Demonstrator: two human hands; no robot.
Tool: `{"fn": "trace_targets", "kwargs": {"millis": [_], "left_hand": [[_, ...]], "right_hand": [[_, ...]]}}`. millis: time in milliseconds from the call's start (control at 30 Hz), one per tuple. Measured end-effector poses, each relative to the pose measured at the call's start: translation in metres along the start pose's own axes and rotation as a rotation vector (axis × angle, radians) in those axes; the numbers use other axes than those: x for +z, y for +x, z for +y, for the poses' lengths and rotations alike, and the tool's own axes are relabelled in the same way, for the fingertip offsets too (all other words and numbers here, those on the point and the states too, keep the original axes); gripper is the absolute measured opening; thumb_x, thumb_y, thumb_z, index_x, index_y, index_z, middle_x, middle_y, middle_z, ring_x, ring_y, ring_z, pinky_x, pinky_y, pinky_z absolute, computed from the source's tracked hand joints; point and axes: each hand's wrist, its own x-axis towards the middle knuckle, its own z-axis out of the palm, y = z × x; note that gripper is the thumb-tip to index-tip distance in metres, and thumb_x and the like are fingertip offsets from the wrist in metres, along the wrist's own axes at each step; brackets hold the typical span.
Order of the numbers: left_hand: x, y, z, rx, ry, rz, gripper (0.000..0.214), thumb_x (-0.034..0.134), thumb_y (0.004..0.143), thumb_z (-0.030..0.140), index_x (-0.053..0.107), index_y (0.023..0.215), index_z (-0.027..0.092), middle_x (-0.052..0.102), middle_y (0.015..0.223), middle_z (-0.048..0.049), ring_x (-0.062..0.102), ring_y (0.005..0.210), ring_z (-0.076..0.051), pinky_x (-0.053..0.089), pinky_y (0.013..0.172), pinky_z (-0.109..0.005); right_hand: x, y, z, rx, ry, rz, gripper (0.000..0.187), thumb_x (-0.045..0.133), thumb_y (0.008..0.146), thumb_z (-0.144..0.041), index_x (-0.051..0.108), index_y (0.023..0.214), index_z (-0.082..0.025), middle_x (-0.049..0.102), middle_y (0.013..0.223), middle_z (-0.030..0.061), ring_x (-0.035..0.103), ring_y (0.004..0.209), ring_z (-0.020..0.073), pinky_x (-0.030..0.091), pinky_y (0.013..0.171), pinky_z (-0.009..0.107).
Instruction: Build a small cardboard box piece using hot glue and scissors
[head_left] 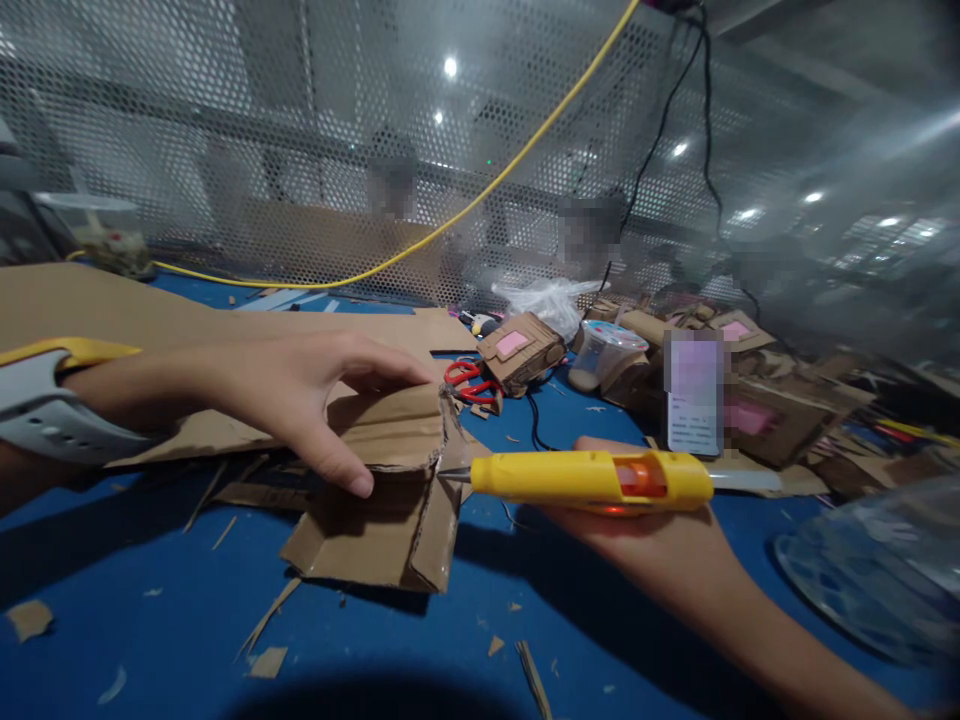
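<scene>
Cardboard box piece: near centre of the blue counter, folded, flaps open toward the wearer; resting or slightly lifted, can't tell.
Left hand: grip grasping the piece's upper part, thumb in front, fingers over the top.
Right hand: grip wrapped round the yellow glue gun; most fingers hidden behind it.
Nozzle: points left at the piece's right edge, by the seam between upper part and flaps; contact unclear.
Axes: gun runs left-right; piece's upper folds roughly the same way.
Nearer hand: left, already on the piece; right hand well apart from it, gun spanning between.
Glue stick: out the gun's rear.
Beyond piece: 1 pair of red-handled scissors, 1 cardboard model with pink patch.
Farther right: clear cup, phone.
Back: perforated panel, yellow cable.
</scene>
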Motion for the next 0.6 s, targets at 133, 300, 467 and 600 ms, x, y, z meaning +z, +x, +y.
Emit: {"fn": "trace_targets", "kwargs": {"millis": [133,300,467,600], "left_hand": [[-0.001,0.001,0.001,0.012,-0.020,-0.019,0.067,0.084,0.065,0.050,0.071,0.127,0.027,0.074,0.116,-0.0052,0.068,0.107,-0.029,0.054,0.094,-0.035],[0.000,0.000,-0.001,-0.010,0.025,-0.012,0.074,0.085,0.063,0.053,0.069,0.130,0.025,0.073,0.122,-0.0075,0.068,0.109,-0.031,0.055,0.093,-0.035],[0.001,-0.001,-0.004,-0.013,0.029,-0.010,0.080,0.084,0.063,0.056,0.066,0.134,0.024,0.072,0.125,-0.0079,0.068,0.110,-0.030,0.055,0.095,-0.035],[0.000,-0.001,-0.001,-0.019,0.009,-0.023,0.076,0.084,0.065,0.053,0.066,0.133,0.024,0.072,0.128,-0.0077,0.067,0.113,-0.030,0.055,0.096,-0.034]], "right_hand": [[-0.001,0.003,-0.012,0.052,0.076,-0.097,0.035,0.073,0.071,-0.030,0.041,0.056,-0.025,0.036,0.051,-0.0090,0.031,0.046,0.0082,0.044,0.046,0.022],[-0.003,0.003,-0.019,0.054,0.045,-0.169,0.034,0.070,0.073,-0.029,0.041,0.056,-0.024,0.036,0.050,-0.0086,0.029,0.046,0.0082,0.036,0.043,0.022],[-0.004,0.002,-0.020,0.062,0.057,-0.193,0.032,0.068,0.075,-0.029,0.042,0.056,-0.023,0.041,0.051,-0.0069,0.033,0.047,0.0088,0.038,0.045,0.022],[-0.002,0.003,-0.015,-0.001,0.025,-0.190,0.034,0.066,0.076,-0.027,0.039,0.056,-0.024,0.038,0.050,-0.0079,0.028,0.046,0.0079,0.034,0.043,0.021]]}}
